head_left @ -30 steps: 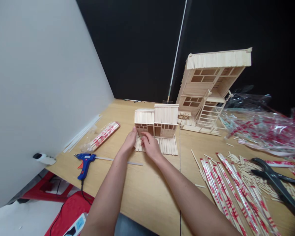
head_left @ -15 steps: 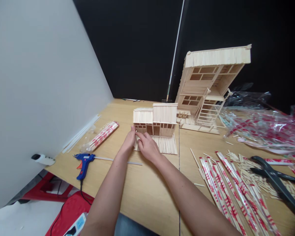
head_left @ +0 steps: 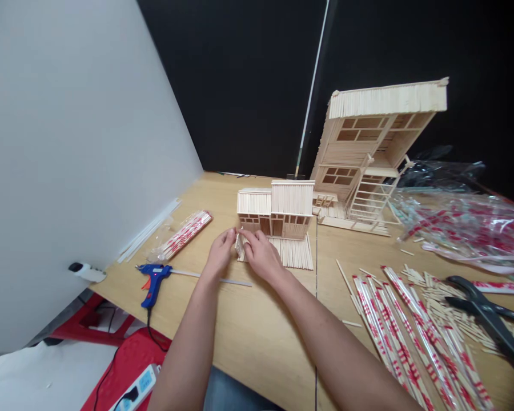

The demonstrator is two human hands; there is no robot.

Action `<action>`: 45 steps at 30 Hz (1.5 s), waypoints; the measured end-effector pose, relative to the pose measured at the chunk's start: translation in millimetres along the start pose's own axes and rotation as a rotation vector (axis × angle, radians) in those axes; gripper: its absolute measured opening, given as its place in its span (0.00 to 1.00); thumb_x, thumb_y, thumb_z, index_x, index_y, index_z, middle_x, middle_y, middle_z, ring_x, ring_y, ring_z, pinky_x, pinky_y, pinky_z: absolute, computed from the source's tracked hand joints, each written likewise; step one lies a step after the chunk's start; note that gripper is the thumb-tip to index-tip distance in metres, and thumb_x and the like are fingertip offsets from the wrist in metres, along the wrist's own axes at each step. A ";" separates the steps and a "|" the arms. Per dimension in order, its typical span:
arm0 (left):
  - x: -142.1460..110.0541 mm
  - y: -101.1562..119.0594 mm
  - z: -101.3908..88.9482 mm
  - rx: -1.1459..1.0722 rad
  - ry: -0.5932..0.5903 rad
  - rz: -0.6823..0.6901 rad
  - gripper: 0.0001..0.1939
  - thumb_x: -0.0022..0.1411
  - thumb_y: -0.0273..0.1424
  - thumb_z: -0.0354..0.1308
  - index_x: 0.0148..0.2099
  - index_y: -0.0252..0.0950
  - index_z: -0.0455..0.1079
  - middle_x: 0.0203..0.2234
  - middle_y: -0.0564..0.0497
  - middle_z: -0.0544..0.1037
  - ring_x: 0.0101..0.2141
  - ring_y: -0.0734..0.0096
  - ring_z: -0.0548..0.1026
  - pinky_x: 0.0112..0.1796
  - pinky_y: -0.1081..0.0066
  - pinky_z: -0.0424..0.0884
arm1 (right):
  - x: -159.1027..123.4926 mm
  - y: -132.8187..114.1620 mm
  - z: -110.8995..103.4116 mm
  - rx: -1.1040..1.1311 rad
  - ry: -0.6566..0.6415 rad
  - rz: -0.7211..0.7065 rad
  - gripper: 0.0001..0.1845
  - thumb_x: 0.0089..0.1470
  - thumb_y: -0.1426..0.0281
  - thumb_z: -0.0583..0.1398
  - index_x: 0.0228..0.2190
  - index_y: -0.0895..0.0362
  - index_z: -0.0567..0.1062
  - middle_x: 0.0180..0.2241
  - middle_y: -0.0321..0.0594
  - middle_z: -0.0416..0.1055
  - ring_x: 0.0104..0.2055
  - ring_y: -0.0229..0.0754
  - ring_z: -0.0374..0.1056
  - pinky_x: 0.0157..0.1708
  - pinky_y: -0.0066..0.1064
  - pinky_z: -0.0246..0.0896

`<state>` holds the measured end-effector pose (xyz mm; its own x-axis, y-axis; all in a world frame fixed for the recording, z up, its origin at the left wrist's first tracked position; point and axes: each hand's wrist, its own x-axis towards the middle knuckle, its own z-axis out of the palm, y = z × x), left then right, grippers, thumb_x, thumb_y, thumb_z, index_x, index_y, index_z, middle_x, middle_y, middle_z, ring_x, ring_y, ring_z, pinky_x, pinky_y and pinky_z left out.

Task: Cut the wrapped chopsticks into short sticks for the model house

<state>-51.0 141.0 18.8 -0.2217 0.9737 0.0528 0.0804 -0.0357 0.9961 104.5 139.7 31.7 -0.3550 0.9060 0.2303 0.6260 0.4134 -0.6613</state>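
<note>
Head view: your left hand (head_left: 219, 255) and right hand (head_left: 261, 257) meet mid-table (head_left: 257, 348), fingers closed from both sides on a small stick piece (head_left: 240, 246), steadying it upright at the front corner of the little stick house (head_left: 278, 208), above its stick floor (head_left: 293, 255).

The left hand (head_left: 220, 254) and right hand (head_left: 262, 257) hold a small bunch of sticks (head_left: 240, 246) at the front of the little stick house (head_left: 275, 210). A blue glue gun (head_left: 154, 282) lies left of the house, and wrapped chopsticks (head_left: 415, 337) lie right of it.
</note>
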 end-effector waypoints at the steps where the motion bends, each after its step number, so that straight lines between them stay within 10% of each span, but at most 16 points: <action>1: -6.0 1.4 -4.8 0.030 0.023 0.015 0.26 0.59 0.52 0.61 0.44 0.35 0.77 0.43 0.42 0.82 0.45 0.59 0.79 0.50 0.61 0.72 | -0.1 -0.1 0.1 -0.001 0.001 0.001 0.24 0.66 0.69 0.51 0.61 0.47 0.68 0.45 0.43 0.68 0.39 0.43 0.69 0.38 0.31 0.61; 10: -42.9 10.8 -3.2 0.257 0.187 0.111 0.12 0.54 0.39 0.67 0.37 0.36 0.79 0.33 0.46 0.83 0.37 0.60 0.79 0.46 0.61 0.73 | -0.7 0.5 3.6 -0.020 0.008 -0.003 0.24 0.66 0.68 0.51 0.60 0.49 0.69 0.46 0.45 0.69 0.41 0.44 0.70 0.39 0.31 0.62; 45: -45.8 7.1 -2.6 0.530 0.263 0.264 0.09 0.61 0.36 0.61 0.38 0.38 0.79 0.33 0.48 0.84 0.35 0.62 0.80 0.43 0.65 0.73 | 0.0 4.7 4.1 -0.025 0.053 0.014 0.28 0.65 0.70 0.51 0.64 0.49 0.63 0.46 0.44 0.68 0.41 0.43 0.70 0.38 0.31 0.63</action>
<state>-42.7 95.5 23.6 -0.3538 0.8575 0.3735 0.6185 -0.0850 0.7811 104.6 141.3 25.7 -0.3096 0.9150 0.2588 0.6479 0.4022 -0.6469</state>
